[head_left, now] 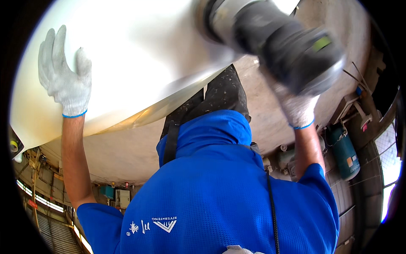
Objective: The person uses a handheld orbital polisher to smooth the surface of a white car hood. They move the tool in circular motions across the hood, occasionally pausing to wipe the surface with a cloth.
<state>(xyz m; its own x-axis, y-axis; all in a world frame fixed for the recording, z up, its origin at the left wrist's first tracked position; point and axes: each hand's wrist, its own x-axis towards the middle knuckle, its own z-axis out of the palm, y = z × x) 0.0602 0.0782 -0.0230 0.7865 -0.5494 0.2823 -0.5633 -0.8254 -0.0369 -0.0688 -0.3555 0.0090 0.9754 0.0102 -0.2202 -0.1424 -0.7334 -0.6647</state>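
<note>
Panel (135, 63) appears mid-process: my right hand (298, 103) grips the tool (292, 46) near the panel's right edge; left hand (69, 80) spread, empty; remaining work indeterminable.

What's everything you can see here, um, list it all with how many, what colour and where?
Panel: 1, white, upper left to centre
Power tool: 1, grey and black with a green patch, blurred, upper right
Floor: 1, beige-grey, below the panel
Cylinder: 1, teal, far right
Box: 1, teal, lower left background
Cabinet: 1, pale, beside the box
Cord: 1, dark, down the shirt
Background clutter: too dim to count
Shirt: 1, blue with white print, lower centre
Trousers: 1 pair, black with pale specks, centre
Forearms: 2, bare, left and right
Left hand: 1, white glove, open over the panel
Right hand: 1, white glove, on the power tool
</note>
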